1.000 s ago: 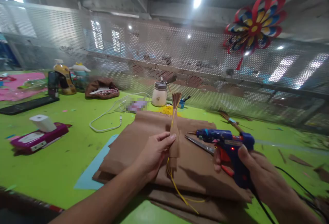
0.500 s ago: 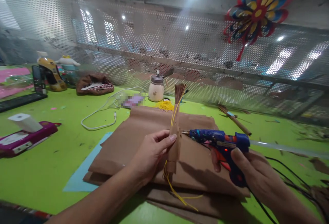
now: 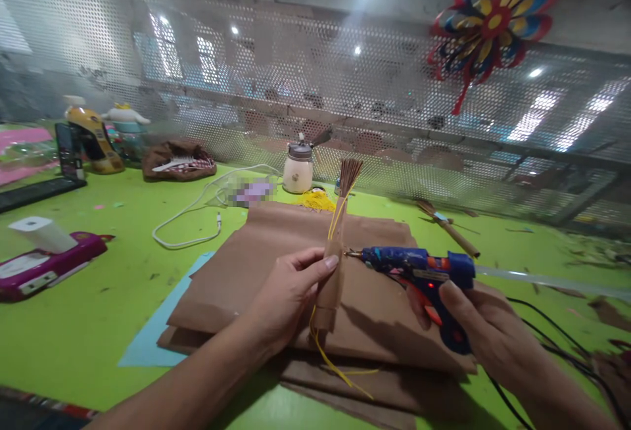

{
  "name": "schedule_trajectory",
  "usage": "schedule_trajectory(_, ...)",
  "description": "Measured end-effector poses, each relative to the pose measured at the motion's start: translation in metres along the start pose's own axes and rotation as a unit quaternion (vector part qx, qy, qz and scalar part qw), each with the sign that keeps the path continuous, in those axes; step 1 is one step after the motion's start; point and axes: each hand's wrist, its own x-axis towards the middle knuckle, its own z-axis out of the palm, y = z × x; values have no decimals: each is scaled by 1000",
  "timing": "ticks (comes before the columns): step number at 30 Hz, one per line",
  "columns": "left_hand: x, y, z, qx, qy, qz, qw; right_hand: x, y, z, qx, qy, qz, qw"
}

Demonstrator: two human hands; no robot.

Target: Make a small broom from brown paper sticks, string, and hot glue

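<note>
My left hand (image 3: pixel 290 292) pinches a small brown paper roll (image 3: pixel 331 285) held upright, with yellow strands running through it and a brown fringed tuft (image 3: pixel 349 175) at the top. My right hand (image 3: pixel 486 334) grips a blue hot glue gun (image 3: pixel 419 271) by its handle, a clear glue stick sticking out behind it. The gun's nozzle points left and almost touches the paper roll. Both hands hover over a stack of brown paper sheets (image 3: pixel 276 265) on the green table (image 3: pixel 98 298).
A white jar (image 3: pixel 298 170), a yellow strand bundle (image 3: pixel 318 201) and a white cable (image 3: pixel 197 219) lie behind the stack. A magenta case with a white box (image 3: pixel 42 256) sits at the left. A perforated metal screen (image 3: pixel 246 88) backs the table; a colourful pinwheel (image 3: pixel 493 19) hangs above.
The glue gun's nozzle has moved left, closing on the paper roll. The camera has shifted slightly, and the roll tilts a little more to the right.
</note>
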Motion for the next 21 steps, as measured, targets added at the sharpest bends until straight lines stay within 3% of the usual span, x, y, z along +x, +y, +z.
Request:
schedule_trajectory(12,2,1,-1,-3,6,15,1000,-5,-4,1,-30,22,0,999)
schedule_trajectory(21,1,2,-2,16,-5,1,1000,3,-2,0,36,13,10,999)
